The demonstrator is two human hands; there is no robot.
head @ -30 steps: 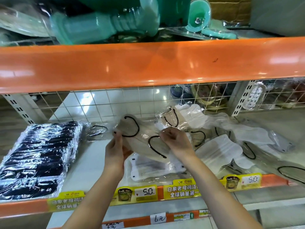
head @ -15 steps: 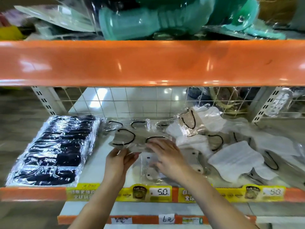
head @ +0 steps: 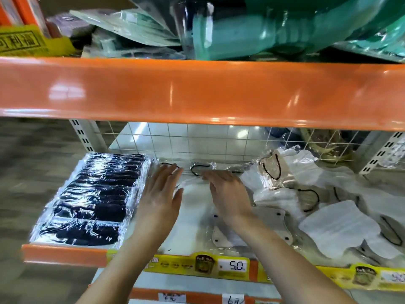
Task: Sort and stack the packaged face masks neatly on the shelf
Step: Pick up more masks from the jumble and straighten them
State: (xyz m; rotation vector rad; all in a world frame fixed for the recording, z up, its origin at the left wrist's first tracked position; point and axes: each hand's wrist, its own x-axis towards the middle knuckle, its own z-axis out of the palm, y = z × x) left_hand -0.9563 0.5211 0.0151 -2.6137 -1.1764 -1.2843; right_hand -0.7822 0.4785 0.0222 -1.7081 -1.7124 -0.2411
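Both hands reached deep into the lower shelf (head: pixel 192 207), under the broad orange beam (head: pixel 197 91) that roofed the bay. The left hand (head: pixel 160 194) lay flat with its fingers (head: pixel 173 170) straight and close together, tips touching the clear wrapping of the beige masks with black ear loops (head: pixel 200 168) lined along the wire grid back (head: pixel 186 139). The right hand (head: pixel 228 191) was also flat, fingers extended toward the same row, pressing on the clear plastic and gripping nothing.

Just left of the left hand, a tidy stack of black masks (head: pixel 92 198) in glossy film ran from the grid to the orange front lip (head: pixel 63 253), its right edge almost against the wrist. Between that stack and the right forearm the white shelf floor showed as a narrow open lane. To the right, a loose heap of white and beige masks (head: pixel 328 220) sprawled to the shelf's front edge, some overlapping, one tan-coloured packet (head: pixel 271 167) tilted up against the grid. Yellow price tags (head: pixel 232 265) lined the front rail. Green packaged goods (head: pixel 263 29) crowded the shelf above.
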